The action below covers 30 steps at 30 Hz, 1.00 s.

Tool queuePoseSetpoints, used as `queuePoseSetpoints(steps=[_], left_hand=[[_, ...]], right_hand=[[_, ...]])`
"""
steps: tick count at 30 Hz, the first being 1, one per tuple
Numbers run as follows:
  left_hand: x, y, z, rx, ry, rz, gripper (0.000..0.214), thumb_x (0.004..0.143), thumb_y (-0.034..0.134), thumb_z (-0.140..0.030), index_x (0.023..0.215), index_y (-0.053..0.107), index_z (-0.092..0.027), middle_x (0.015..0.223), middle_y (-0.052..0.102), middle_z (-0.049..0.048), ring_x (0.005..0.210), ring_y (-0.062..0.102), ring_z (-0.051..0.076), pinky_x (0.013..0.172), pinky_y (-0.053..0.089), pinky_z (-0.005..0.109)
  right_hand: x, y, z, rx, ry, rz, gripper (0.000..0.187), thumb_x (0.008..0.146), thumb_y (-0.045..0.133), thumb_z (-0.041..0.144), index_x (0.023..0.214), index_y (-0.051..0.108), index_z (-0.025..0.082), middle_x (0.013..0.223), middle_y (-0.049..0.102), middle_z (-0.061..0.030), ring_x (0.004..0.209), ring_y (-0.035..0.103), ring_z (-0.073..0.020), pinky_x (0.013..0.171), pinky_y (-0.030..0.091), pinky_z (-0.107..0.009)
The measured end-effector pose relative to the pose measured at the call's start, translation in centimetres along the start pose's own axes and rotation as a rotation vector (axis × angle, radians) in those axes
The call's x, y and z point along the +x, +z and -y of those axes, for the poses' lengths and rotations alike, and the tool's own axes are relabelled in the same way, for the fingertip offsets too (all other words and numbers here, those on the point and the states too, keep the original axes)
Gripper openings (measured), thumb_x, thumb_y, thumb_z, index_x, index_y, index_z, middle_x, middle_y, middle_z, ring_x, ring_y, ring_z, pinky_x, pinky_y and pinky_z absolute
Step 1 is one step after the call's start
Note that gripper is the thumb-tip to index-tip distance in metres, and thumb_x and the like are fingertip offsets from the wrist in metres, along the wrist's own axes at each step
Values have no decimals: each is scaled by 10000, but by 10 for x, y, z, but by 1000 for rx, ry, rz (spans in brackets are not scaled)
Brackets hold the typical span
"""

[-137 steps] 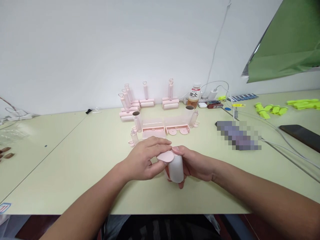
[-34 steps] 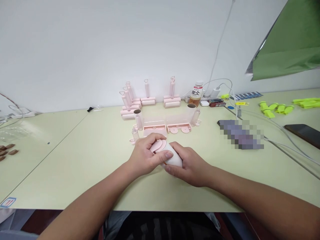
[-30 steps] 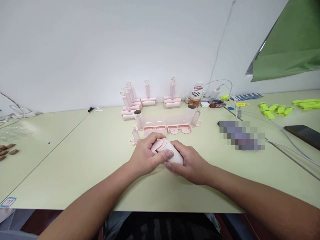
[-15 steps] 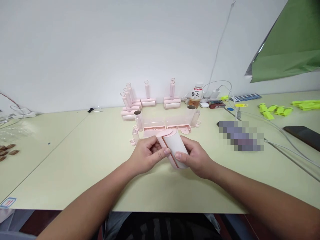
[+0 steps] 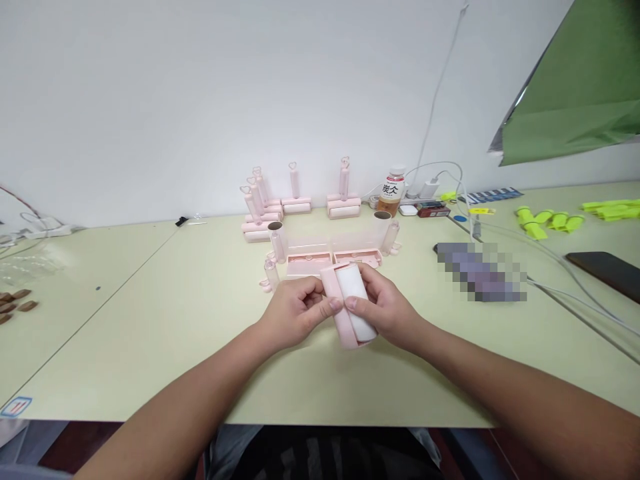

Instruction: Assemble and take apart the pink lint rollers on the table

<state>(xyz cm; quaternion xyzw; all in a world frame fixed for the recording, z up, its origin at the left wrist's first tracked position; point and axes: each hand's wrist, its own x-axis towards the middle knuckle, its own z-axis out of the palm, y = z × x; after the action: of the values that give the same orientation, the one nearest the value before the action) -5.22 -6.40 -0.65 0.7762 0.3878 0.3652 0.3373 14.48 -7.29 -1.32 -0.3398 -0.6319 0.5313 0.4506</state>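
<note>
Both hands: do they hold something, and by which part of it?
A roller: the left hand grips its pink case, the right hand its white roll, both near mid-length.

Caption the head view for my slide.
Left hand and right hand hold a pink-and-white roller over a pale table, with similar rollers near the wall.

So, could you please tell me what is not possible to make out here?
In the head view:
Pink holder: far side turned away.
Right hand: partly hidden behind the white roll.
Pixelated object: blurred by mosaic.
Black device: cut off by the right edge.
Brown pieces: some cut off by the left edge.
</note>
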Motion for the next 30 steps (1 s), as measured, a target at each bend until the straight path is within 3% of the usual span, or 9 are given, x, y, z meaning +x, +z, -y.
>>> queuePoseSetpoints(steps=[2,4,6,7,9,12,16,23,30], left_hand=[[1,-7,-3,132,51,-147,320,871,595,-455,751,632,-161,609,562,-16,556,470,101,537,360,227],[3,-20,-6,232,59,-375,292,880,570,-425,741,621,-172,597,554,-17,550,481,106,548,377,231],[6,-39,-8,315,-26,-549,260,872,559,-423,791,616,-183,625,555,-18,545,477,112,549,386,235],[8,-50,-8,367,-105,-570,260,869,554,-439,839,619,-189,680,581,-11,556,486,115,557,393,240],[12,-68,-5,484,-283,-478,350,849,548,-530,950,626,-205,867,643,20,638,546,140,594,411,257],[15,-85,4,592,-504,-197,560,743,596,-673,1073,608,-221,1094,639,70,828,619,218,632,430,283],[15,-84,18,606,-589,48,538,682,662,-611,1046,595,-220,1075,650,82,834,630,249,621,426,297],[18,-74,32,475,-556,130,206,716,621,-397,792,535,-226,851,643,21,737,600,209,599,394,281],[17,-77,36,445,-593,142,209,663,601,-308,647,418,-210,704,504,2,581,451,144,509,305,266]], right_hand=[[3,-2,-2,-41,21,-44,428,790,669,395,1129,521,179,977,629,-51,847,594,-201,684,465,-288],[6,-4,-5,-96,82,-98,393,794,641,377,1113,526,178,912,616,-33,777,580,-185,627,450,-273],[9,-8,-7,-154,170,-138,379,803,614,354,1132,525,187,856,603,-15,711,567,-173,574,436,-263],[11,-10,-8,-180,214,-149,380,809,603,343,1149,522,195,833,598,-7,678,561,-167,551,429,-258],[14,-13,-9,-234,289,-160,383,820,583,324,1180,515,213,804,592,6,622,550,-156,518,417,-252],[17,-17,-10,-323,340,-139,357,835,559,304,1181,523,225,789,591,12,586,544,-146,500,404,-246],[17,-20,-8,-461,374,-42,272,828,553,295,1089,558,219,801,605,4,635,577,-161,521,410,-248],[14,-22,-3,-657,404,131,261,803,543,277,1053,591,217,945,669,-35,787,625,-207,611,438,-277],[11,-31,7,-912,403,177,367,788,569,296,1144,622,227,1016,702,-77,848,640,-256,653,425,-303]])
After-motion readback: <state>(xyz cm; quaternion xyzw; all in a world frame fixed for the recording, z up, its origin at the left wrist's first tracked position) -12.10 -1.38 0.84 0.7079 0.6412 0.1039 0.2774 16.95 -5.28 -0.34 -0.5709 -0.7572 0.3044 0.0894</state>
